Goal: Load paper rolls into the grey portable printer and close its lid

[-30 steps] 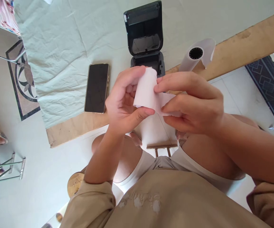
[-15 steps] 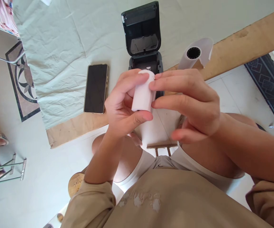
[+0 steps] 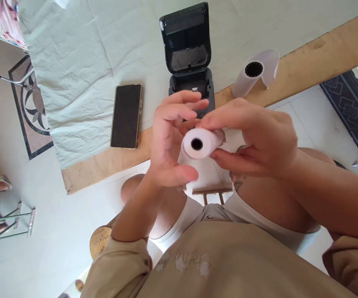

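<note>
A white paper roll [image 3: 208, 138] with a dark hollow core is pinched between the thumb and fingers of my right hand [image 3: 256, 134]. The core end points toward my left and toward me. My left hand [image 3: 173, 136] curves around that end with thumb and fingers apart, not gripping it; whether a fingertip touches the roll behind is hidden. Beyond the hands, a black receipt printer [image 3: 189, 62] stands with its lid raised, its lower front partly covered by my fingers. A small printed label shows inside its bay.
A larger paper roll [image 3: 244, 82] with a loose end stands right of the printer, by the board's edge. A phone [image 3: 126, 116] lies left on the green cloth [image 3: 73, 82]. The wooden board [image 3: 315, 54] ends near my knees. A stool [image 3: 100, 242] stands at lower left.
The paper roll has passed from my left hand's grip to my right hand's and turned so its core end shows. My left fingers have spread away from it.
</note>
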A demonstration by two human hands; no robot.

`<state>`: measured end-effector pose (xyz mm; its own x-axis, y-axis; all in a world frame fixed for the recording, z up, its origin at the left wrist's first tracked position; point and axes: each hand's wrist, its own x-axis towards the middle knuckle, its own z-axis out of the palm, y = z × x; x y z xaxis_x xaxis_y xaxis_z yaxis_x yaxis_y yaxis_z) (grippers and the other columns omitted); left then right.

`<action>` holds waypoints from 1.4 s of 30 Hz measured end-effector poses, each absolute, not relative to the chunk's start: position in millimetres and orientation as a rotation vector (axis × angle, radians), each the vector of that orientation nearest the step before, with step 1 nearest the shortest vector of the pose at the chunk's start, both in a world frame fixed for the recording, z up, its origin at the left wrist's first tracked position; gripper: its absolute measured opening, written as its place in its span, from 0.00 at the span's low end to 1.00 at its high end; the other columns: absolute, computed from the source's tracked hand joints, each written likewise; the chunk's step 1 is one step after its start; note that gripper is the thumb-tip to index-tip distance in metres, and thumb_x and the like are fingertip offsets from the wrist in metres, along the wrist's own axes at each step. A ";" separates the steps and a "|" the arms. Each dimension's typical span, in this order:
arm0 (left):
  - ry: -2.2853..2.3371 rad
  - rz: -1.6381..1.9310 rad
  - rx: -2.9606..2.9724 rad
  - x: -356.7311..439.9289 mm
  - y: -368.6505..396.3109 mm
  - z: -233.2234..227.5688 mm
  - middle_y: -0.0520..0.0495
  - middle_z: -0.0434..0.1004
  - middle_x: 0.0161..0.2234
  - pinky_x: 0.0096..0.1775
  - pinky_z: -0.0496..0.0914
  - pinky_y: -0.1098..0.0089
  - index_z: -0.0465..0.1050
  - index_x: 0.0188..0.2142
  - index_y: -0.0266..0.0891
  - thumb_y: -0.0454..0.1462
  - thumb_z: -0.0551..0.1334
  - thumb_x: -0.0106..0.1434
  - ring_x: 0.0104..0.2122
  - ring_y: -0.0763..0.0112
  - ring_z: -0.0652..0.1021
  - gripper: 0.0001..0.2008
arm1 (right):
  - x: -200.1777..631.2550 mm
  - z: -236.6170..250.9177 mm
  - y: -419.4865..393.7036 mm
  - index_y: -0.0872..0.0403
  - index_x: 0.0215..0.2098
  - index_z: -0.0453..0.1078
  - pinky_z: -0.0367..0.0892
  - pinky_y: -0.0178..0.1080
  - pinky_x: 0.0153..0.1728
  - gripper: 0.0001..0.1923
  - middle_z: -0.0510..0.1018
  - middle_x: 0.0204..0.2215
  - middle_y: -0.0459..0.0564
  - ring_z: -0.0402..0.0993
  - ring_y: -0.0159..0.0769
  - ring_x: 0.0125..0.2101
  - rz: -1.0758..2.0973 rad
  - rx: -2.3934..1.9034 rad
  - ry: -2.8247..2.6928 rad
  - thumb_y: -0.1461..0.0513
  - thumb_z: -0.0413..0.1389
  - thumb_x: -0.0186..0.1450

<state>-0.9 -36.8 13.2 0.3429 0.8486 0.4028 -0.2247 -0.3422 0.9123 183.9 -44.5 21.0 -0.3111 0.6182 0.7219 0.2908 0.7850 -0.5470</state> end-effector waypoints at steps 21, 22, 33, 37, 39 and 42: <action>0.490 1.624 1.864 -1.4 -17.0 -14.2 0.45 0.82 0.51 0.45 0.81 0.69 0.72 0.59 0.45 0.46 0.69 0.70 0.51 0.65 0.83 0.21 | 184.4 18.1 -47.1 0.49 0.48 0.59 0.71 0.33 0.36 0.11 0.75 0.40 0.43 0.74 0.27 0.38 1.106 -0.779 -1.664 0.65 0.56 0.72; 0.687 1.387 1.954 -4.7 -21.6 -5.5 0.45 0.78 0.57 0.54 0.80 0.61 0.71 0.60 0.48 0.43 0.69 0.71 0.59 0.59 0.80 0.20 | 184.1 19.0 -47.9 0.49 0.47 0.58 0.72 0.33 0.35 0.10 0.74 0.39 0.42 0.74 0.26 0.37 1.171 -0.782 -1.597 0.64 0.57 0.72; 0.711 0.986 2.319 2.9 -18.6 18.0 0.45 0.77 0.58 0.60 0.78 0.40 0.64 0.66 0.59 0.55 0.70 0.64 0.67 0.45 0.72 0.34 | 181.5 40.0 -52.7 0.53 0.35 0.62 0.66 0.29 0.28 0.25 0.69 0.26 0.39 0.67 0.22 0.27 1.616 -0.868 -1.265 0.42 0.64 0.67; 0.700 1.236 2.365 -6.5 -25.1 5.6 0.44 0.78 0.56 0.57 0.78 0.42 0.65 0.65 0.58 0.54 0.65 0.68 0.60 0.49 0.77 0.29 | 178.7 47.3 -60.6 0.54 0.30 0.61 0.61 0.28 0.25 0.27 0.66 0.24 0.39 0.64 0.21 0.26 1.508 -1.016 -1.282 0.44 0.66 0.66; 0.726 1.508 2.305 -9.9 -26.8 -2.1 0.43 0.79 0.52 0.51 0.79 0.46 0.70 0.63 0.55 0.50 0.66 0.68 0.53 0.53 0.80 0.25 | 178.7 45.1 -63.7 0.54 0.28 0.61 0.60 0.28 0.24 0.27 0.66 0.23 0.39 0.64 0.21 0.25 1.446 -1.025 -1.263 0.44 0.67 0.65; 0.684 1.636 2.321 -14.6 -28.3 -8.4 0.43 0.80 0.51 0.50 0.77 0.48 0.69 0.63 0.54 0.46 0.66 0.68 0.50 0.54 0.80 0.25 | 180.5 37.3 -66.5 0.54 0.29 0.62 0.62 0.28 0.25 0.25 0.66 0.24 0.40 0.64 0.21 0.25 1.399 -1.022 -1.227 0.48 0.68 0.66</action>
